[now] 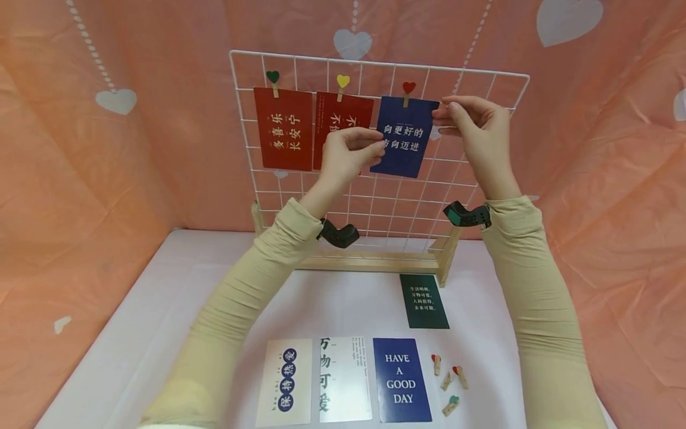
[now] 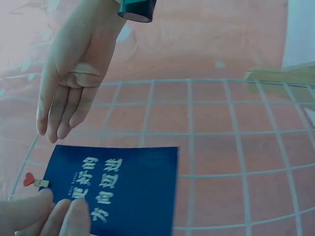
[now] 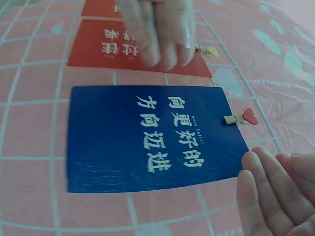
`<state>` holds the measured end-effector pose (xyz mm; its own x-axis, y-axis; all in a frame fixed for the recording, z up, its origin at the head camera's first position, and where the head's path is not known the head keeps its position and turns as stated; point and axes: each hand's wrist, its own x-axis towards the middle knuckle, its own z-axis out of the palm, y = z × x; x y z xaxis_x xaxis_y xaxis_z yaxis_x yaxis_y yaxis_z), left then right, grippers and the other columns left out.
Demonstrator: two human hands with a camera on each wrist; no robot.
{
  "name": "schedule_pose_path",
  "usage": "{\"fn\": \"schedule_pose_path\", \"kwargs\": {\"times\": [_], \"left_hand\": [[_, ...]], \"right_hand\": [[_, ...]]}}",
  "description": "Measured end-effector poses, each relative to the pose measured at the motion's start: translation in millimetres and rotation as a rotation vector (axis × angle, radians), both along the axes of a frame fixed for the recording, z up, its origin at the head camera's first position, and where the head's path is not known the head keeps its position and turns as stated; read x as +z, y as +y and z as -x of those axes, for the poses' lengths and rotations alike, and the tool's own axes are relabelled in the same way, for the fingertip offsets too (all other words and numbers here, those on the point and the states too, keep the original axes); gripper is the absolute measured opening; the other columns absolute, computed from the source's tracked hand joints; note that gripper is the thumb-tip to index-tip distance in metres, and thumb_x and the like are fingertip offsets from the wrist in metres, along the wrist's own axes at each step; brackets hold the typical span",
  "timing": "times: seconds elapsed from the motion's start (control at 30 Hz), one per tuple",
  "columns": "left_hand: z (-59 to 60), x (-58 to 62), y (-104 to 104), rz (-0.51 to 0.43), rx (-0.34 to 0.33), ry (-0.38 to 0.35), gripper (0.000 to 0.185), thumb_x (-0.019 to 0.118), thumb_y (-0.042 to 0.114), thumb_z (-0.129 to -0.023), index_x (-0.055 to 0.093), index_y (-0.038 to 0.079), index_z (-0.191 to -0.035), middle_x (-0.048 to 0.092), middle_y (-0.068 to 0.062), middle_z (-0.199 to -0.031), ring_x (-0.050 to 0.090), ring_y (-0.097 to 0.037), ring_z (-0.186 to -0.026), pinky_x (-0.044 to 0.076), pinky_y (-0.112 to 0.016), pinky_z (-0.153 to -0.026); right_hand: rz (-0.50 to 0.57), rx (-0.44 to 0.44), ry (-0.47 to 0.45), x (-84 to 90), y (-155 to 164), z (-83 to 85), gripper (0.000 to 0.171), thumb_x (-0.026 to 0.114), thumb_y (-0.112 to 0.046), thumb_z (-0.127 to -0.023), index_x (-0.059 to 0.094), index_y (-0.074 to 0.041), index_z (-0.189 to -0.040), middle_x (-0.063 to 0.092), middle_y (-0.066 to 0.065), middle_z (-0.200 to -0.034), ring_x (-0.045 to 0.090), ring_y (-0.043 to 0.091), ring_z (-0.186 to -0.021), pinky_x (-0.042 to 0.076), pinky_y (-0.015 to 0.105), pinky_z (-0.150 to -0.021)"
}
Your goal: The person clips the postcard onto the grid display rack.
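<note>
A blue card [image 1: 403,162] with white characters hangs on a white wire grid [image 1: 380,63] from a small wooden clothespin with a red heart [image 1: 409,88]. My left hand [image 1: 345,158] is at the card's left edge, fingers extended and loosely together. By the upper right corner is my right hand [image 1: 485,134], its fingers nearly straight at the edge. Contact there cannot be told. In the right wrist view, the blue card [image 3: 113,137] shows whole between both hands. Two red cards hang to its left, one [image 1: 284,155] under a green heart clothespin, the other [image 1: 324,119] under a yellow one.
A wooden base [image 1: 370,262] holds the grid upright on the white table [image 1: 214,250]. A green card [image 1: 423,319] lies near it. In front lie a cream card [image 1: 268,381], a white card [image 1: 348,387], a blue "HAVE A GOOD DAY" card [image 1: 402,408] and several clothespins [image 1: 446,381].
</note>
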<state>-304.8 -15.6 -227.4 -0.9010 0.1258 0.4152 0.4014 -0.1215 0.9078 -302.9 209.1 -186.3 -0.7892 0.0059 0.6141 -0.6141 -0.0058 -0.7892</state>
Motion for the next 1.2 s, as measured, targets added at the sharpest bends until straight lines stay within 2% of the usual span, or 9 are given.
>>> {"fn": "schedule_pose_path", "kwargs": {"times": [0.1,0.27,0.5,0.63,0.8,0.9,1.2], "left_hand": [[-4.3,-9.9,-1.1,0.033,-0.079,-0.066,0.025,0.069,0.003,-0.087,0.066,-0.006,-0.11,0.069,-0.017,-0.099,0.068,-0.027,-0.089,0.057,-0.034,-0.079],[-5.6,-31.1,-8.0,0.084,-0.183,-0.155,0.03,0.069,0.007,-0.088,0.064,-0.005,-0.115,0.068,-0.014,-0.105,0.064,-0.033,-0.1,0.053,-0.04,-0.088],[-5.0,-61.6,-12.0,0.157,-0.274,-0.278,0.035,0.069,0.011,-0.089,0.062,-0.001,-0.122,0.066,-0.014,-0.112,0.065,-0.023,-0.099,0.053,-0.035,-0.089],[-7.9,-79.0,-12.0,0.165,-0.328,-0.318,0.034,0.069,0.011,-0.089,0.063,0.001,-0.121,0.064,-0.016,-0.116,0.064,-0.025,-0.102,0.05,-0.04,-0.093],[-9.5,-100.1,-12.1,0.165,-0.367,-0.373,0.036,0.069,0.011,-0.089,0.061,-0.001,-0.122,0.063,-0.015,-0.118,0.06,-0.033,-0.11,0.048,-0.043,-0.096],[-10.0,-111.6,-11.2,0.172,-0.376,-0.404,0.038,0.069,0.011,-0.089,0.06,-0.002,-0.123,0.062,-0.014,-0.12,0.058,-0.035,-0.113,0.05,-0.039,-0.094],[-14.0,-146.3,-7.2,0.177,-0.392,-0.518,0.032,0.065,0.008,-0.091,0.061,-0.003,-0.122,0.063,-0.017,-0.119,0.062,-0.032,-0.107,0.052,-0.039,-0.09]], "right_hand": [[0.0,0.049,-0.031,-9.6,8.1,-7.0,0.032,0.063,-0.015,-0.092,0.064,0.008,-0.114,0.07,0.017,-0.096,0.069,0.025,-0.086,0.055,0.03,-0.081],[-0.031,0.107,-0.085,-27.8,17.1,-16.5,0.034,0.061,-0.017,-0.094,0.063,0.007,-0.117,0.07,0.018,-0.099,0.068,0.026,-0.089,0.054,0.031,-0.083],[-0.098,0.146,-0.178,-53.3,27.3,-29.7,0.04,0.058,-0.023,-0.096,0.058,0.005,-0.125,0.068,0.016,-0.108,0.066,0.027,-0.099,0.053,0.031,-0.086],[-0.11,0.151,-0.209,-70.7,35.7,-38.8,0.038,0.056,-0.024,-0.097,0.059,0.003,-0.125,0.068,0.015,-0.109,0.065,0.026,-0.1,0.052,0.032,-0.087],[-0.112,0.142,-0.256,-94.8,49.2,-48.5,0.038,0.054,-0.023,-0.099,0.058,0.003,-0.126,0.067,0.014,-0.11,0.066,0.025,-0.1,0.052,0.032,-0.088],[-0.138,0.131,-0.284,-110.7,58.1,-53.4,0.039,0.052,-0.023,-0.099,0.057,0.003,-0.127,0.067,0.013,-0.112,0.066,0.023,-0.101,0.052,0.03,-0.087],[-0.198,0.122,-0.387,-166.5,85.4,-69.3,0.04,0.048,-0.024,-0.101,0.054,0.005,-0.128,0.068,0.008,-0.111,0.065,0.019,-0.102,0.052,0.027,-0.087]]}}
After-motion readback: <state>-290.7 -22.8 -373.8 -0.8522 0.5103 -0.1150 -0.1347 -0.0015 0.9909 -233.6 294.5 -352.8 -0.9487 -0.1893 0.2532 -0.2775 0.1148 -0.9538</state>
